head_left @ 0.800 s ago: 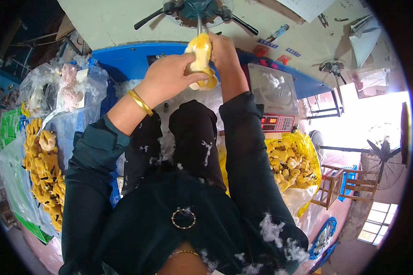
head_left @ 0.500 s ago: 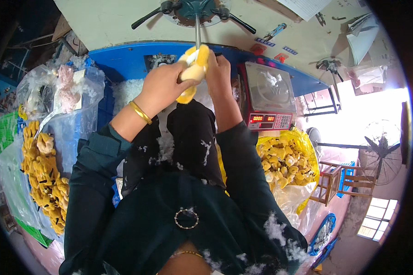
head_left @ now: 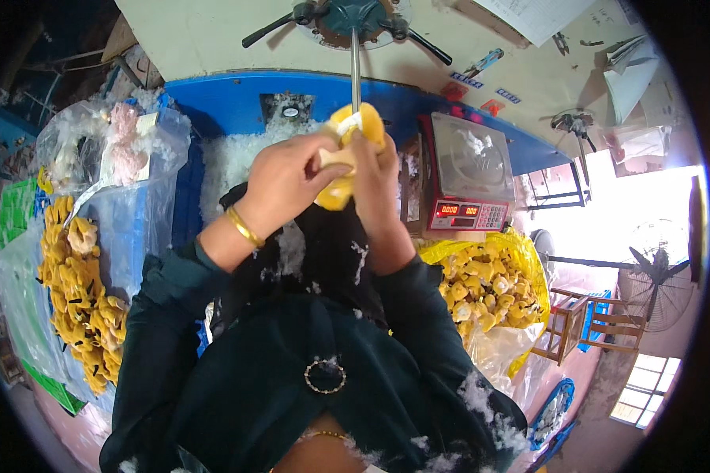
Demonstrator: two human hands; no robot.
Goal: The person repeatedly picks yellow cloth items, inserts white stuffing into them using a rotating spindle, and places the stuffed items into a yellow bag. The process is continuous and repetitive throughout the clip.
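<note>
Hands both wrapped round yellow plush toy (head_left: 347, 162) at 12 o'clock, just below thin metal tube (head_left: 355, 75) of blue stuffing machine (head_left: 237, 98). Left hand (head_left: 288, 177) grips toy body from 9 o'clock side, gold bangle (head_left: 244, 229) on wrist; right hand (head_left: 375, 177) clamps it from 3 o'clock. Step looks like stuffing the toy, tube tip at its top opening; next move likely needs firm hold and steady feed. Toy bright yellow, puffy, small white patch near top, partly hidden by fingers. White fluff (head_left: 229, 158) behind; scale (head_left: 465, 181) at 2 o'clock; toy piles at 9 (head_left: 75, 299) and 3 (head_left: 489, 288)
</note>
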